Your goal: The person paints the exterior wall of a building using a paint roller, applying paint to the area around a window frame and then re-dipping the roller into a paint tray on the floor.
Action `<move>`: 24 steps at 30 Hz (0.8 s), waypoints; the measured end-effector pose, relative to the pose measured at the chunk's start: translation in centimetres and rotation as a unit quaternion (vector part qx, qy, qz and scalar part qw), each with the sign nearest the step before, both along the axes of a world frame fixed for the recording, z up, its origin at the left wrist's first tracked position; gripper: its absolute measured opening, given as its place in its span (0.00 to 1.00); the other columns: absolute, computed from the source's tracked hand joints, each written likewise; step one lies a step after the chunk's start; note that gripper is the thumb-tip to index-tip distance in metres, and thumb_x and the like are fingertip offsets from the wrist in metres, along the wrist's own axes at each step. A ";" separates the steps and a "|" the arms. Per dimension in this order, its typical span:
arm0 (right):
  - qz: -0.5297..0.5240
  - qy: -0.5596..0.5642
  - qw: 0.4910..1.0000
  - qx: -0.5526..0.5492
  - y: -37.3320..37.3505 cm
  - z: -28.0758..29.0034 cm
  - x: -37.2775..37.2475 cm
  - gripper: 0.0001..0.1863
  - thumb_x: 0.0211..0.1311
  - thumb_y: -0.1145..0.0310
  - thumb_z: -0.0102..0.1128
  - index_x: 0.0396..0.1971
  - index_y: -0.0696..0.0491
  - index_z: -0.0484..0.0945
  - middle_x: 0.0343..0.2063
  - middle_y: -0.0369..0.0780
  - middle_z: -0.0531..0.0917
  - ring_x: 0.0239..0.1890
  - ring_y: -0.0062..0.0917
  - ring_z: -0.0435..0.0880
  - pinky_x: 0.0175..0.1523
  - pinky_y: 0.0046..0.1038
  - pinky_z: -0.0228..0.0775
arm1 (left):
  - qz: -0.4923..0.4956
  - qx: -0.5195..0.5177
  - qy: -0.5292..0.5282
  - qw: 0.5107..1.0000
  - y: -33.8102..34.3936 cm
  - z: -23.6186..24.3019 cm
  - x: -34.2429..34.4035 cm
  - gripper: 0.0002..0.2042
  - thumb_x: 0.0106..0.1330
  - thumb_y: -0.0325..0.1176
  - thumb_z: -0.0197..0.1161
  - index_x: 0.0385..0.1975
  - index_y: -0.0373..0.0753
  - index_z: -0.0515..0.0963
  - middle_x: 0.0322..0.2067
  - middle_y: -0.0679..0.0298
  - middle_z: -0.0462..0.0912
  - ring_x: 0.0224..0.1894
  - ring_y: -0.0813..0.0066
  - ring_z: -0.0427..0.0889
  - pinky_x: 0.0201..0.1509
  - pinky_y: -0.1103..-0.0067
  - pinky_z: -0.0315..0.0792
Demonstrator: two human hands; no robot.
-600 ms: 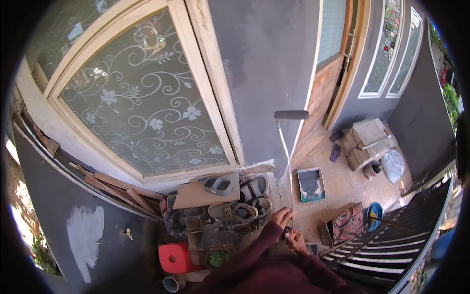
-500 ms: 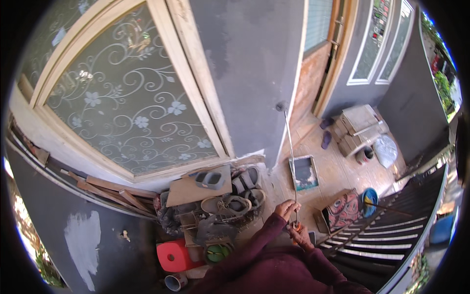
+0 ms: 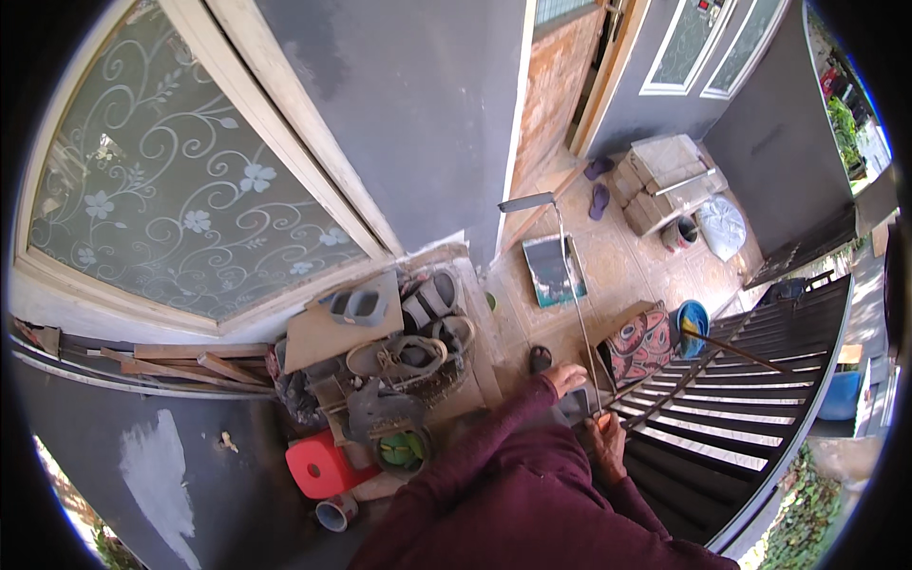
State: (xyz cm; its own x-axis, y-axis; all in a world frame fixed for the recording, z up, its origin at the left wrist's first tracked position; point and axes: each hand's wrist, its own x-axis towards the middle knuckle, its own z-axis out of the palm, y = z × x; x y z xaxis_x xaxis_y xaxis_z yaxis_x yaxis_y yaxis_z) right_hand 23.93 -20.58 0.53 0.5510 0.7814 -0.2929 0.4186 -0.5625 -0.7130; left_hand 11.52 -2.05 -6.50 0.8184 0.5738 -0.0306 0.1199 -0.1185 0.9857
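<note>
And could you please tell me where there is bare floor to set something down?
Bare tiled floor lies between the paint tray, the stacked boxes and the patterned cloth. Below the window it is crowded with sandals and a cardboard sheet, with a red stool close by.

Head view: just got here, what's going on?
A person in a maroon top has the right hand closed on the low end of a long paint roller. The left hand is beside the pole farther up; contact is unclear. The grey roller head shows in front of the wall's edge; can't tell if it touches. The pole crosses in front of a paint tray on the floor.
</note>
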 end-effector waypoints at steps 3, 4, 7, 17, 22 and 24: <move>-0.021 -0.026 0.994 -0.108 1.2 -1.5 3.9 0.20 0.59 0.55 0.63 0.38 0.59 0.76 0.30 0.54 0.83 0.36 0.50 0.83 0.37 0.41 0.72 | -0.005 -0.032 0.059 0.998 -0.8 -2.4 -0.7 0.18 0.70 0.41 0.58 0.53 0.35 0.74 0.46 0.53 0.81 0.49 0.60 0.80 0.55 0.73 0.71; -0.005 -0.023 0.996 -0.081 2.3 -1.8 5.1 0.20 0.59 0.56 0.61 0.39 0.59 0.76 0.31 0.55 0.82 0.37 0.51 0.82 0.39 0.42 0.72 | -0.007 -0.068 0.084 0.994 -1.2 -3.5 -1.4 0.18 0.69 0.41 0.58 0.53 0.35 0.74 0.46 0.53 0.81 0.50 0.62 0.80 0.56 0.73 0.71; 0.023 -0.019 0.996 -0.081 5.5 -5.9 10.1 0.18 0.60 0.59 0.55 0.43 0.57 0.76 0.33 0.57 0.81 0.41 0.54 0.80 0.43 0.44 0.70 | 0.010 -0.114 0.150 0.982 -2.5 -7.5 -3.3 0.18 0.69 0.40 0.59 0.53 0.36 0.74 0.47 0.54 0.81 0.51 0.68 0.80 0.55 0.74 0.72; 0.071 0.002 0.992 -0.105 21.1 -27.2 24.1 0.14 0.62 0.67 0.48 0.42 0.56 0.77 0.32 0.55 0.82 0.35 0.45 0.83 0.39 0.43 0.74 | 0.271 -0.382 0.301 0.831 -11.3 -14.7 -13.9 0.21 0.68 0.45 0.56 0.52 0.37 0.75 0.41 0.57 0.83 0.43 0.66 0.82 0.48 0.71 0.74; 0.171 -0.039 0.974 -0.146 30.3 -33.9 26.6 0.17 0.65 0.60 0.45 0.41 0.55 0.79 0.40 0.56 0.81 0.47 0.55 0.78 0.51 0.50 0.68 | 0.414 -0.529 0.313 0.671 -14.5 -12.0 -10.1 0.17 0.71 0.44 0.51 0.45 0.36 0.75 0.29 0.60 0.84 0.28 0.74 0.81 0.34 0.75 0.74; 0.162 -0.071 0.970 -0.168 32.2 -38.1 27.3 0.17 0.65 0.60 0.46 0.42 0.53 0.79 0.40 0.55 0.81 0.46 0.53 0.78 0.51 0.49 0.68 | 0.432 -0.528 0.302 0.666 -15.2 -12.2 -8.9 0.17 0.71 0.44 0.52 0.43 0.35 0.76 0.28 0.60 0.83 0.26 0.75 0.80 0.32 0.76 0.73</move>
State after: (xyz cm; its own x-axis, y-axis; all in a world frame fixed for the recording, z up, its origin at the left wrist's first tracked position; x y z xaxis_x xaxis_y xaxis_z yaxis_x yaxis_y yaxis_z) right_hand 51.23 11.65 -37.60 0.3455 0.7936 -0.5008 0.6926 -0.5757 -0.4345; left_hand 2.60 -17.25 -18.73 -0.1475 0.2203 -0.9642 0.1070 0.9727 0.2059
